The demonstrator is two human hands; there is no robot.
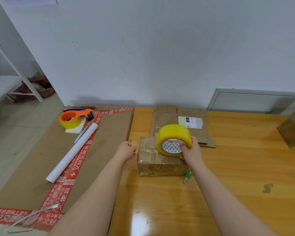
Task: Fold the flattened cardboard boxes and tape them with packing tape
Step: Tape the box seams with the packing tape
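Box point(160, 165): a small brown cardboard carton, folded up and closed, standing on the wooden table point(237, 167) near its left edge. Its top and front are glossy with clear tape, which wrinkles across the flap seam. Behind it, touching or nearly touching its far side, lie flat boxes point(167, 120) in a stack against the wall, the top one bearing a white label point(191, 122).

The right hand point(192, 152) grips a yellow tape roll point(173, 133), with fingers point(183, 147) hooked into the patterned core and the thumb on the outer rim. The roll stands on edge over the right half of the box's top, resting on it or just above it. The left hand point(126, 149) sits just beside the box's upper left edge, fingers curled. Whether it pinches a tape end cannot be told.

A green knife point(187, 177) lies on the table by the box's near right corner, partly hidden under the right forearm. A second taped box point(293, 132) stands at the table's far right.

Left of the table, a large cardboard sheet point(32, 167) with red printed tape carries an orange dispenser point(75, 116) loaded with yellow tape, a white tube point(71, 153) and a pen point(80, 135).
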